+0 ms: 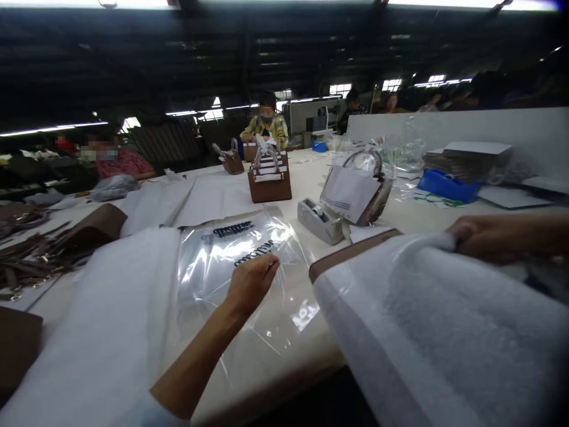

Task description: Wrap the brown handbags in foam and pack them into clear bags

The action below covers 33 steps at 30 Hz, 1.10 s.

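Observation:
My left hand (254, 283) is closed, thumb against the curled fingers, over a stack of clear plastic bags (202, 284) with dark lettering. Whether it pinches anything cannot be made out. At the right, my right hand (473, 238) is closed on a white foam sheet (444, 314), which hangs past the table's front edge. A brown piece, apparently part of a handbag (351, 254), shows along the sheet's upper edge; the sheet covers the rest. Between the hands and the back of the table stands a grey tape dispenser (320, 222).
White sheets (111, 308) lie at the left beside brown straps (26, 261). Brown handbags (271, 185) stand ahead, near a masked co-worker (267, 127). A plastic-wrapped handbag (355, 190) and a blue object (448, 185) are at the right, before a low white partition (462, 127).

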Motion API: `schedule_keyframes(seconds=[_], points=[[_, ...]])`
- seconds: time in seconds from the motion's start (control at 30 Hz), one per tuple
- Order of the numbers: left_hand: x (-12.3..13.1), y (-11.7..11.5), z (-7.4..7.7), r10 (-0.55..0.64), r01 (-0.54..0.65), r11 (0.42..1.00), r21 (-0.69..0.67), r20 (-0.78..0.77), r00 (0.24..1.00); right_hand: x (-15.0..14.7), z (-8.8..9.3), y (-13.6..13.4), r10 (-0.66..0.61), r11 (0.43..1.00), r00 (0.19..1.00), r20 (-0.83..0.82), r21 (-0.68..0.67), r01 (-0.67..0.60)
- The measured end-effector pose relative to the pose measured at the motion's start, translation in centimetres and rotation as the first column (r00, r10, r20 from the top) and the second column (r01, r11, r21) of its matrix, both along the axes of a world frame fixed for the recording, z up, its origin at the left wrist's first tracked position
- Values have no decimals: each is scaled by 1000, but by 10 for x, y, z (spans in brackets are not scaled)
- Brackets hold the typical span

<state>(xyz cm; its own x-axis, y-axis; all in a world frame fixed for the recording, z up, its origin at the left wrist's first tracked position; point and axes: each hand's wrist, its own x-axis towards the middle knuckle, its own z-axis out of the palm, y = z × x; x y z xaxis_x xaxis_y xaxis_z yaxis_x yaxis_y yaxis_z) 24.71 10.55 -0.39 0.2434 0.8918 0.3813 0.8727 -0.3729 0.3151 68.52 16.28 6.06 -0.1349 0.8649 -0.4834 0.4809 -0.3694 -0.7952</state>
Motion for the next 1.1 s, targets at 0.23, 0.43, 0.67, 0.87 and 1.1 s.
schedule_keyframes(seconds=[0.23, 0.43, 0.67, 0.87, 1.1], points=[[0, -18, 8, -118, 120, 992, -38, 29, 993, -95, -82, -35, 137, 960, 961, -242, -206, -188], [2, -41, 16, -190, 204, 976, -80, 152, 970, -103, -110, -60, -157, 969, 906, -393, -238, 65], [9, -53, 26, -225, 232, 969, -88, 86, 971, -119, -143, -96, -358, 933, 855, -376, -164, 319], [2, -57, 12, -222, 221, 970, -101, 1, 975, -120, -140, -101, -435, 899, 806, -402, -149, 411], [-26, -55, 14, -75, 32, 980, -197, -211, 975, -115, -144, -101, -488, 868, 771, -409, -140, 476]])
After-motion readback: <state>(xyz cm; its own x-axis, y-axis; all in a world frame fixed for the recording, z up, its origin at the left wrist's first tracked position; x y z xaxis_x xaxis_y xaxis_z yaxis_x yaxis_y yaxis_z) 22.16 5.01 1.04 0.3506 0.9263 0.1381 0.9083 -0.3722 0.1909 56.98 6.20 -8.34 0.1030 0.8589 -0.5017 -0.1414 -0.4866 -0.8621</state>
